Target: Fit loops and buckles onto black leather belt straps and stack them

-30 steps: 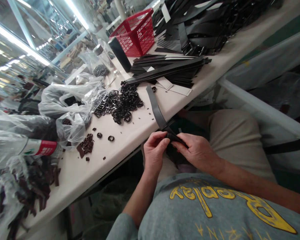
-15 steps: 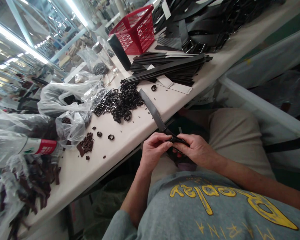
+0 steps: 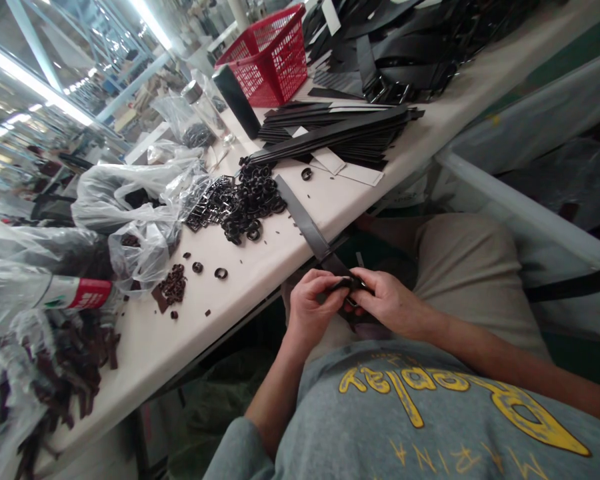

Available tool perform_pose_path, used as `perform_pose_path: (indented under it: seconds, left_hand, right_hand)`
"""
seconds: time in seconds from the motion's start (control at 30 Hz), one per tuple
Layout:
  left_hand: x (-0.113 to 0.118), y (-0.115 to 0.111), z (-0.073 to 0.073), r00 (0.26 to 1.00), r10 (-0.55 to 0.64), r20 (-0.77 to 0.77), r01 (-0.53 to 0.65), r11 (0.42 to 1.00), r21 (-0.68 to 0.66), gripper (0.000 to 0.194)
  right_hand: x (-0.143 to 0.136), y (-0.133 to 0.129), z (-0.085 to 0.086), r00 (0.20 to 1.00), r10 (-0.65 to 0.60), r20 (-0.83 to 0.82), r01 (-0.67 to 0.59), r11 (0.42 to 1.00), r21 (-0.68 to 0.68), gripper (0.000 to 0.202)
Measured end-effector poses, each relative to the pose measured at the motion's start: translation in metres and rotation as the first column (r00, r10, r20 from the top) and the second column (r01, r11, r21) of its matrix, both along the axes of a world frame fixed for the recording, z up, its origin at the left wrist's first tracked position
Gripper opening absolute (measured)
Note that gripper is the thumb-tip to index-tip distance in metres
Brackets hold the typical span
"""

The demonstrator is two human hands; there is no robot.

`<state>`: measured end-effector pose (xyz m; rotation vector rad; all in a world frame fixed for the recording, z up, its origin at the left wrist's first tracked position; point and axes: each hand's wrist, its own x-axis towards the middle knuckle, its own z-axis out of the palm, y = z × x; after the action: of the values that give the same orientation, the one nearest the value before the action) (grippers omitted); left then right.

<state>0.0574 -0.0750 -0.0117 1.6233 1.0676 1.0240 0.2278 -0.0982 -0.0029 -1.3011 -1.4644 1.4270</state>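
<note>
From where I stand, the person holds a black strap (image 3: 304,219) in front of the body, above the lap, with its far part lying across the edge of the table (image 3: 253,260), which perhaps gives it support. The left hand (image 3: 316,303) has thumb and fingers pinched on a dark part, seemingly of this strap; the right hand (image 3: 391,301) is curled closed around the strap beside it, probably to keep it steady. The exact grip under the fingers I cannot tell. The heap of black loops (image 3: 255,193) is near the strap's far end, I suppose for easy reach. As for containers, a small plastic bag (image 3: 147,260) has dark brown bits inside, and the grey bin (image 3: 525,207) at the right contains crumpled clear film. What the red basket (image 3: 286,70) may hold, I cannot see.
</note>
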Motion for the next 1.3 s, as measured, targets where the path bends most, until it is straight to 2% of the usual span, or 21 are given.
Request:
perform_pose_path:
  seconds: [0.13, 0.23, 0.3, 0.37, 0.43, 0.5, 0.57, 0.67, 0.77, 0.87, 1.0, 1.17, 1.3]
  left_hand:
    - [-0.002, -0.001, 0.007, 0.992, -0.038, -0.122, 0.046, 0.997, 0.063, 0.008]
    - [-0.006, 0.000, 0.017, 0.974, -0.116, -0.192, 0.136, 0.986, 0.094, 0.012]
    - [-0.008, 0.000, 0.021, 0.964, -0.159, -0.212, 0.184, 0.977, 0.103, 0.014]
    - [-0.008, -0.001, 0.019, 0.970, -0.141, -0.198, 0.164, 0.981, 0.106, 0.013]
    - [-0.007, -0.004, 0.013, 0.991, -0.068, -0.113, 0.074, 0.996, 0.053, 0.012]
    - [-0.003, -0.008, 0.006, 0.998, 0.030, 0.048, -0.027, 0.997, -0.066, 0.020]
    - [0.001, -0.011, 0.000, 0.970, 0.130, 0.207, -0.090, 0.977, -0.192, 0.024]
    - [0.005, -0.011, -0.004, 0.898, 0.254, 0.360, -0.129, 0.933, -0.336, 0.028]
    - [0.008, -0.004, 0.000, 0.808, 0.339, 0.482, -0.069, 0.867, -0.494, 0.039]
    - [0.016, 0.006, 0.010, 0.735, 0.362, 0.573, 0.051, 0.814, -0.579, 0.050]
    - [0.030, 0.009, 0.025, 0.675, 0.347, 0.651, 0.192, 0.769, -0.609, 0.042]
    - [0.041, -0.002, 0.025, 0.645, 0.342, 0.684, 0.215, 0.777, -0.591, 0.026]
    - [0.045, -0.010, 0.021, 0.651, 0.312, 0.692, 0.225, 0.791, -0.569, 0.029]
  right_hand:
    - [-0.001, -0.003, -0.001, 0.997, 0.018, -0.070, -0.020, 1.000, -0.024, 0.013]
    - [-0.002, -0.006, -0.002, 0.984, -0.020, -0.178, 0.001, 0.994, -0.109, 0.025]
    - [-0.004, -0.007, -0.002, 0.975, -0.044, -0.220, 0.013, 0.990, -0.142, 0.031]
    - [-0.006, -0.007, -0.001, 0.970, -0.068, -0.233, 0.034, 0.988, -0.147, 0.034]
    - [-0.008, -0.006, 0.002, 0.970, -0.099, -0.220, 0.068, 0.987, -0.145, 0.036]
    - [-0.009, -0.005, 0.005, 0.970, -0.131, -0.207, 0.102, 0.984, -0.143, 0.036]
    - [-0.009, -0.003, 0.008, 0.968, -0.158, -0.196, 0.134, 0.983, -0.128, 0.034]
    - [-0.008, -0.002, 0.012, 0.966, -0.197, -0.167, 0.188, 0.980, -0.072, 0.030]
    - [-0.006, -0.003, 0.014, 0.971, -0.210, -0.117, 0.212, 0.977, 0.008, 0.025]
    - [-0.005, -0.007, 0.014, 0.979, -0.190, -0.071, 0.195, 0.978, 0.072, 0.023]
    - [-0.003, -0.009, 0.013, 0.983, -0.177, -0.041, 0.180, 0.981, 0.077, 0.024]
    - [0.000, -0.008, 0.014, 0.975, -0.220, -0.007, 0.220, 0.972, 0.086, 0.026]
    - [0.000, -0.007, 0.011, 0.967, -0.250, 0.046, 0.244, 0.964, 0.103, 0.030]
